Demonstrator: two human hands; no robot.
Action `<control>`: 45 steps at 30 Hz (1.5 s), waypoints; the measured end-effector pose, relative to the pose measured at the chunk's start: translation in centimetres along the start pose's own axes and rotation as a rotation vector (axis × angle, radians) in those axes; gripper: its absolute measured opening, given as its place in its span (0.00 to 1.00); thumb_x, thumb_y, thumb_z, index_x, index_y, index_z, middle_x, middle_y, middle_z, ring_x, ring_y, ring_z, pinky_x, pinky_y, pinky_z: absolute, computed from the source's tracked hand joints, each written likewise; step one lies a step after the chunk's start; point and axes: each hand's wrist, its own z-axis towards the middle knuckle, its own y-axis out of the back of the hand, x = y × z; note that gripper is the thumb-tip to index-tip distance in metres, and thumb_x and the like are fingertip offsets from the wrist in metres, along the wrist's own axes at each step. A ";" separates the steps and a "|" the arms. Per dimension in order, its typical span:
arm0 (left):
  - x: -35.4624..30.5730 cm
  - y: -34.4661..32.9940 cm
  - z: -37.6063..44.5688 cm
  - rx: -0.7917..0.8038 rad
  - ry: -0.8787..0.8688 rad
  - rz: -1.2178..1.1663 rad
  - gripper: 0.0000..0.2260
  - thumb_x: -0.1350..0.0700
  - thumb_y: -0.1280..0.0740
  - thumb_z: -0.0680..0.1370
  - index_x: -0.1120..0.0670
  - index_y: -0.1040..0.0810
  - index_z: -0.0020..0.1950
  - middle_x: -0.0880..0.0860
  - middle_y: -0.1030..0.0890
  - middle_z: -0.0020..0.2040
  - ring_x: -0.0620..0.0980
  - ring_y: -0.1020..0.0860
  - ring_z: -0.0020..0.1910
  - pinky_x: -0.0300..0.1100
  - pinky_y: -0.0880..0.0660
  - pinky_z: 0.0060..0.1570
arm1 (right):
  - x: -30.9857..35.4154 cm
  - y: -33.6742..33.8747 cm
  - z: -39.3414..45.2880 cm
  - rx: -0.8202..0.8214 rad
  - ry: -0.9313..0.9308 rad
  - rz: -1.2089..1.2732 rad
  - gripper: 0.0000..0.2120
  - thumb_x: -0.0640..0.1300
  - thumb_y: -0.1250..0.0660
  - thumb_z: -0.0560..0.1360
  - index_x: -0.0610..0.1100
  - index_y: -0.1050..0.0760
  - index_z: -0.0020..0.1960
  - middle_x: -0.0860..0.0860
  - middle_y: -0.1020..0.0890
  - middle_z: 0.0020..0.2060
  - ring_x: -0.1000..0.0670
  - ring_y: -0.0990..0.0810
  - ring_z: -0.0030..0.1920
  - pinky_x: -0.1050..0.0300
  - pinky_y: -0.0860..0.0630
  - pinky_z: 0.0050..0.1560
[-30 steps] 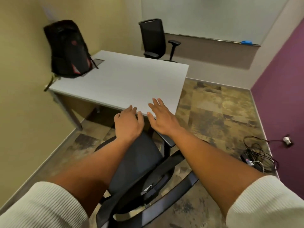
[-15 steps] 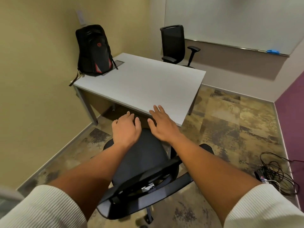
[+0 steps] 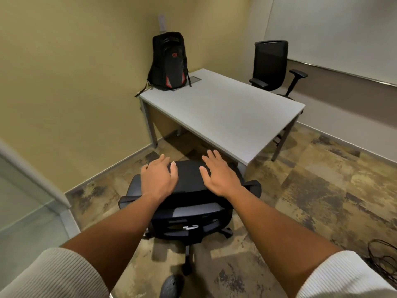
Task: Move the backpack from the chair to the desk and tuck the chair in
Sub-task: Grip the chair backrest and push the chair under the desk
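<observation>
Standing upright at the far corner of the table (image 3: 223, 112), the backpack (image 3: 169, 61) leans against the yellow wall (image 3: 75, 72), its long axis vertical and its front panel facing the room. It is black, with red trim near its base and a small red emblem on the front; one strap hangs over the table's edge on the wall side. The rest of the tabletop is bare grey. The near long edge of the table runs diagonally from the wall-side leg to the corner nearest the chair (image 3: 189, 203), and the floor (image 3: 322, 201) beneath that edge is open between the legs. The chair stands just short of the table's near corner, not under it, its backrest toward the person and its seat pointing at the table. The left hand (image 3: 159, 179) lies palm down on the top of the backrest, fingers (image 3: 161, 161) spread and curled slightly over the far edge. The right hand (image 3: 219, 176) lies flat beside it, fingers apart, clamped on nothing. Patterned floor stretches wide to the right of the chair. A second black chair (image 3: 272, 67) stands at the table's far side. A glass partition (image 3: 23, 203) closes the space on the chair's left.
</observation>
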 end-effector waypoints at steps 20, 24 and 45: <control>2.5 -1.3 -6.7 0.038 0.139 0.001 0.24 0.41 0.47 0.81 0.51 0.26 0.71 0.53 0.25 0.71 0.50 0.29 0.70 0.51 0.45 0.76 | -4.7 -0.6 -4.8 -0.138 -0.056 -0.040 0.25 0.57 0.47 0.80 0.47 0.27 0.71 0.51 0.31 0.75 0.50 0.40 0.76 0.47 0.39 0.74; 2.6 -1.4 -5.7 0.004 0.147 -0.006 0.24 0.41 0.47 0.79 0.48 0.26 0.70 0.52 0.21 0.67 0.52 0.25 0.65 0.50 0.43 0.76 | -4.7 -0.6 -3.7 -0.135 -0.078 -0.043 0.25 0.59 0.46 0.78 0.49 0.27 0.70 0.52 0.31 0.74 0.50 0.38 0.76 0.47 0.37 0.72; 6.7 -0.5 4.6 0.020 0.015 -0.001 0.23 0.45 0.42 0.79 0.51 0.28 0.73 0.51 0.27 0.72 0.52 0.30 0.71 0.50 0.38 0.73 | -1.5 -2.4 5.2 -0.044 -0.167 -0.214 0.30 0.60 0.51 0.79 0.43 0.32 0.73 0.47 0.35 0.76 0.45 0.44 0.77 0.44 0.35 0.70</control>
